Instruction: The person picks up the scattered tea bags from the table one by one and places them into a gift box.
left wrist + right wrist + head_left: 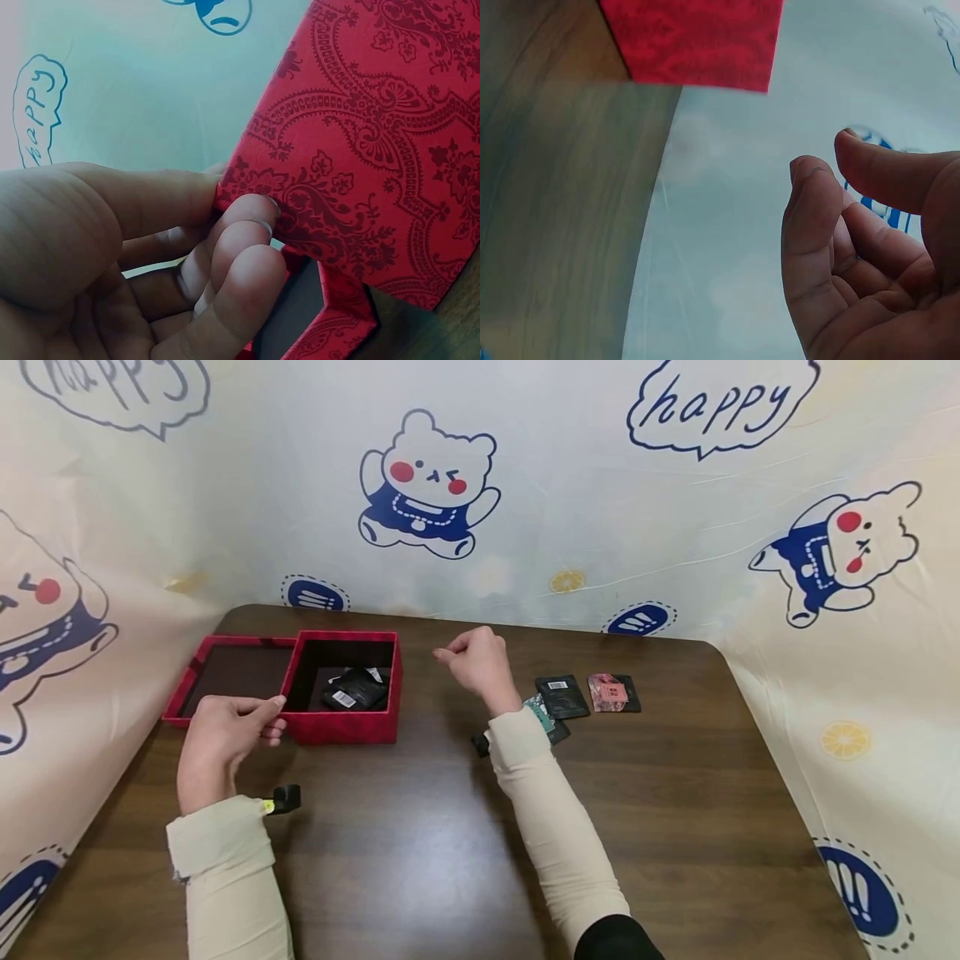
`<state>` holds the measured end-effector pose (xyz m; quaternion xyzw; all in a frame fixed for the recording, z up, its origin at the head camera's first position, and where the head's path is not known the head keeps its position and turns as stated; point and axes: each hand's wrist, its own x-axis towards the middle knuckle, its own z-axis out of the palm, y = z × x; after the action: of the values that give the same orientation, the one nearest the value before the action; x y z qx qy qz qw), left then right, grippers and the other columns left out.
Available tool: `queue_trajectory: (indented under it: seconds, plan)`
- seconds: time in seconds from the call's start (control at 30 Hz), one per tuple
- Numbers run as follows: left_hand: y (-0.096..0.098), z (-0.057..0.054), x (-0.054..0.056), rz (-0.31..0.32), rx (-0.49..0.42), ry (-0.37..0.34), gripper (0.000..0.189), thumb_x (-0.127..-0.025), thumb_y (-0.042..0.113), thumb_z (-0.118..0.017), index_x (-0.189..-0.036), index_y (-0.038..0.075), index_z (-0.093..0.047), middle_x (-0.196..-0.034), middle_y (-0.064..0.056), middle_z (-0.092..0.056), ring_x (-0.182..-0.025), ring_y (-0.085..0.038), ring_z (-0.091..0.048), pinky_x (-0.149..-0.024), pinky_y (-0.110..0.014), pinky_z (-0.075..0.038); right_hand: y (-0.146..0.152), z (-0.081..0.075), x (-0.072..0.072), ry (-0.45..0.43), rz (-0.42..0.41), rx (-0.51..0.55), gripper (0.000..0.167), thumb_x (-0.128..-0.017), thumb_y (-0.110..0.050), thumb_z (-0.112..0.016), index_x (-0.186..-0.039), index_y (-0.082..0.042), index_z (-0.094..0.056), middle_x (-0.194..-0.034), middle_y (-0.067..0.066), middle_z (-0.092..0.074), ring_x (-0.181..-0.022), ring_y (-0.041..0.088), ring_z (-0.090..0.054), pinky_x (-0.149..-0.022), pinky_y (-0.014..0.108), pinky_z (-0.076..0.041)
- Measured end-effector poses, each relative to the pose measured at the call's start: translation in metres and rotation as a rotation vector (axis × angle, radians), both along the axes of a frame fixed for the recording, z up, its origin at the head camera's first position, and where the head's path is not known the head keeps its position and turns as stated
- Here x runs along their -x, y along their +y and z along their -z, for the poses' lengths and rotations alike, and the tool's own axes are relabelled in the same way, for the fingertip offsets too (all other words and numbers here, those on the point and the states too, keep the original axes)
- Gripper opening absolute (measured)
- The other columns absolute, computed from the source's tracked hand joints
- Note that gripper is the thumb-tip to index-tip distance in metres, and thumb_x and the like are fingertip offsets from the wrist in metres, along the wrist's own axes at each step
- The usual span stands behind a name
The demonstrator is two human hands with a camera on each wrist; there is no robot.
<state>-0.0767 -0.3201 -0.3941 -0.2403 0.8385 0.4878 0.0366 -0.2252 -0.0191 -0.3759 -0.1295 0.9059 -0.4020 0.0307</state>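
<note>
A red patterned box (345,729) stands at the back left of the table, its lid (238,672) folded flat to the left. Inside lie several small black packets (358,690) with white labels. My left hand (228,731) pinches the box's front left corner between thumb and fingers; the left wrist view shows the fingertips against the red wall (360,150). To the right of the box, my right hand (482,668) is raised over the table with nothing in it. In the right wrist view its thumb and forefinger stand apart, the other fingers loosely curled.
Right of the right wrist lie a black packet (562,697), a pink and black packet (612,692) and a teal-marked packet (540,713) partly behind the sleeve. A printed cloth (555,510) hangs around the brown table (420,860) at the back and sides.
</note>
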Motion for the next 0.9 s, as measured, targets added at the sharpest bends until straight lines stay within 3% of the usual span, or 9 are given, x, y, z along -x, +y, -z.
queue_trajectory:
  seconds: [0.23,0.5,0.63,0.9]
  plan:
    - [-0.002,-0.001,0.0,0.025,-0.002,0.016,0.055,-0.099,0.039,-0.064,-0.125,-0.01,-0.065,-0.086,-0.013,-0.074,-0.072,-0.019,-0.074,-0.069,-0.019,-0.056,0.032,0.008,0.003,-0.053,0.057,0.065,0.026,-0.093,-0.031,-0.075,-0.076,-0.012,-0.078,-0.066,0.003,-0.069,-0.062,0.019,-0.064,-0.058,0.032,-0.05]
    - [-0.003,-0.002,-0.001,0.01,-0.014,-0.003,0.059,-0.097,0.043,-0.065,-0.127,-0.007,-0.065,-0.091,-0.015,-0.074,-0.076,-0.021,-0.074,-0.071,-0.018,-0.056,0.073,0.024,0.004,-0.153,0.172,0.178,0.025,-0.094,-0.029,-0.074,-0.082,-0.008,-0.077,-0.079,0.015,-0.072,-0.078,0.036,-0.071,-0.067,0.044,-0.058]
    - [-0.004,-0.003,-0.002,0.009,-0.019,-0.004,0.06,-0.097,0.044,-0.065,-0.127,-0.008,-0.064,-0.089,-0.014,-0.074,-0.076,-0.022,-0.074,-0.071,-0.018,-0.056,0.092,0.032,0.005,-0.187,0.203,0.178,0.025,-0.094,-0.029,-0.074,-0.084,-0.006,-0.077,-0.084,0.019,-0.073,-0.079,0.036,-0.071,-0.067,0.042,-0.059]
    - [-0.003,-0.004,-0.001,0.01,-0.032,-0.015,0.062,-0.097,0.045,-0.065,-0.13,-0.008,-0.063,-0.087,-0.01,-0.074,-0.078,-0.023,-0.075,-0.072,-0.02,-0.056,0.135,0.046,0.005,-0.243,0.298,0.241,0.03,-0.095,-0.023,-0.073,-0.098,0.007,-0.075,-0.092,0.024,-0.072,-0.082,0.038,-0.071,-0.076,0.047,-0.06]
